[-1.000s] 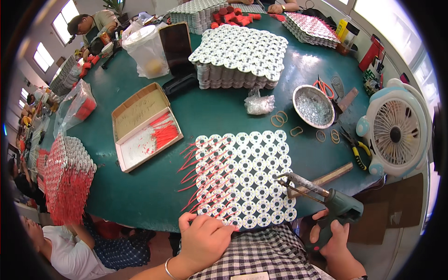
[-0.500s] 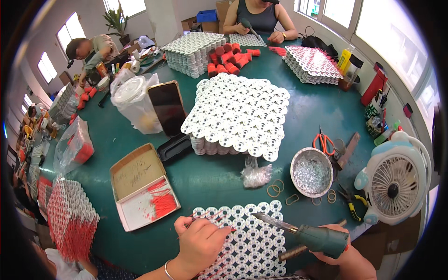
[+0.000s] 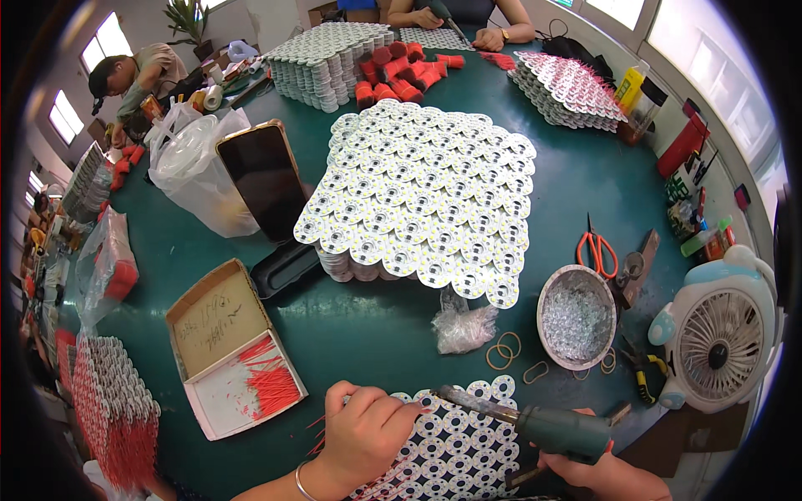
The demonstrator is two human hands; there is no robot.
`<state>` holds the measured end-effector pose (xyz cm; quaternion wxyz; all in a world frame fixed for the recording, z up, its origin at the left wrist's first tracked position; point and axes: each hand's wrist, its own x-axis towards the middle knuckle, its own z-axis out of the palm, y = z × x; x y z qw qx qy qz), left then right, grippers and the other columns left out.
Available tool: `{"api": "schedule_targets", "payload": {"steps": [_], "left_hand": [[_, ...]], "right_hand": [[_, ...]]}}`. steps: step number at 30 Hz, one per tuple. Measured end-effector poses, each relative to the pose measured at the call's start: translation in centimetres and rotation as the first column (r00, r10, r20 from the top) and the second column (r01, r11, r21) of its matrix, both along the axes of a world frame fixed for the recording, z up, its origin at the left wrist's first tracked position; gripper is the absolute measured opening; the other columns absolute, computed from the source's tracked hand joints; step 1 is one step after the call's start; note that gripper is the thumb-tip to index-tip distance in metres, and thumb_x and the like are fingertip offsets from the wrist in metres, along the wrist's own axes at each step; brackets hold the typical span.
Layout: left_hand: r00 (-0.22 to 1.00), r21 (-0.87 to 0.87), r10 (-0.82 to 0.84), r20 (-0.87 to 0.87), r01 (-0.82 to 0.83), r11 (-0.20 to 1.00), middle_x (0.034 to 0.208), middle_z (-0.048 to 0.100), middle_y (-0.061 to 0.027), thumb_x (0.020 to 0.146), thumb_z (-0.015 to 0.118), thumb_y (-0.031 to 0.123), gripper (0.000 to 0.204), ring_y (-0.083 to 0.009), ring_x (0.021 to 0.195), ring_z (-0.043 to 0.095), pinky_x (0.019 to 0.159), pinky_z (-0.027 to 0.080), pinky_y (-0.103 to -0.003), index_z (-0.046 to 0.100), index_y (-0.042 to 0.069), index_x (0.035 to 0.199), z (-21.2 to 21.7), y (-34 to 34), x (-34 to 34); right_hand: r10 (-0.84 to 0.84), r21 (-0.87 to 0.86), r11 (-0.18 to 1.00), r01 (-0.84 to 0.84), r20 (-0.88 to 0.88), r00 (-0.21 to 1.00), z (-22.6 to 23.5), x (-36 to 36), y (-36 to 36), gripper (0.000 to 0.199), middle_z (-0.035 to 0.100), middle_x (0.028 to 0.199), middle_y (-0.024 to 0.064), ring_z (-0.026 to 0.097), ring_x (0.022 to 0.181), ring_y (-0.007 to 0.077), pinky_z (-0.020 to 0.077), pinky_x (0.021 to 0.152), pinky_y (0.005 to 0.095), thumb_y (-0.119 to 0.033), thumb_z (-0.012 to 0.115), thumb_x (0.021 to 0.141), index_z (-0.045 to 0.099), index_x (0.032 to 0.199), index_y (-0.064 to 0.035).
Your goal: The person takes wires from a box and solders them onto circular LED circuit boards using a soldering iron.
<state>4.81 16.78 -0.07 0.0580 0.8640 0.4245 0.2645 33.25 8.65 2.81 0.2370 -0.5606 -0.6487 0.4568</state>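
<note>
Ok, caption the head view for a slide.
Right hand aims a soldering iron at a panel of round LED boards steadied by left hand.

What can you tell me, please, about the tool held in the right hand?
The soldering iron is a dark green, pistol-shaped tool with a long, dull metal barrel pointing left. Its tip lies low over the sheet of round white boards, close to the left hand's fingers. The right hand grips its body from below. Whether the tip touches the sheet cannot be told.
</note>
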Motion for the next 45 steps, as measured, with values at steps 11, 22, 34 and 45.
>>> {"api": "schedule_targets", "payload": {"steps": [11, 22, 34, 45], "left_hand": [[1.000, 0.002, 0.004, 0.021, -0.004, 1.000, 0.069, 0.056, 0.0045, 0.065, 0.069, 0.009, 0.014, -0.0144, 0.070, 0.052, 0.073, 0.034, -0.036, 0.066, 0.013, 0.078, -0.1, -0.2, 0.0], [1.000, 0.007, -0.013, 0.006, 0.013, 1.000, 0.068, 0.054, 0.0034, 0.065, 0.069, 0.009, 0.015, -0.0153, 0.069, 0.052, 0.072, 0.034, -0.035, 0.066, 0.012, 0.079, -0.2, -0.3, 0.0], [0.992, 0.004, 0.066, -0.107, -0.066, 0.998, 0.068, 0.050, 0.0073, 0.073, 0.062, 0.013, 0.012, -0.0106, 0.074, 0.052, 0.081, 0.027, -0.041, 0.067, 0.018, 0.082, 0.6, -1.4, 0.7], [0.997, 0.033, 0.055, -0.048, -0.053, 0.998, 0.063, 0.046, 0.0057, 0.066, 0.071, 0.013, 0.013, -0.0131, 0.071, 0.050, 0.078, 0.026, -0.041, 0.066, 0.019, 0.077, -0.4, -1.3, 1.0]], "right_hand": [[-0.069, 0.049, 0.996, 0.068, 0.014, 0.998, 0.9, -0.9, -0.2, 0.026, 0.065, 0.079, 0.0044, 0.063, 0.063, 0.0148, 0.0482, 0.068, 0.0281, -0.005, 0.066, 0.073, 0.063, 0.099, -0.0036], [0.039, 0.269, 0.961, -0.063, 0.092, 0.995, -0.1, 0.0, -1.1, 0.027, 0.066, 0.092, 0.0058, 0.065, 0.071, 0.0189, 0.0488, 0.068, 0.0296, -0.008, 0.064, 0.074, 0.063, 0.100, -0.0032], [-0.289, -0.195, 0.952, 0.238, -0.305, 0.907, 0.1, 0.2, -2.7, 0.032, 0.064, 0.094, 0.0123, 0.064, 0.061, 0.0171, 0.0512, 0.053, 0.0273, -0.003, 0.057, 0.077, 0.057, 0.108, 0.0007], [-0.238, -0.200, 0.960, 0.198, -0.200, 0.951, 1.1, -0.7, -1.9, 0.030, 0.062, 0.083, 0.0073, 0.063, 0.062, 0.0134, 0.0520, 0.054, 0.0257, -0.001, 0.063, 0.077, 0.057, 0.107, 0.0001]]}}
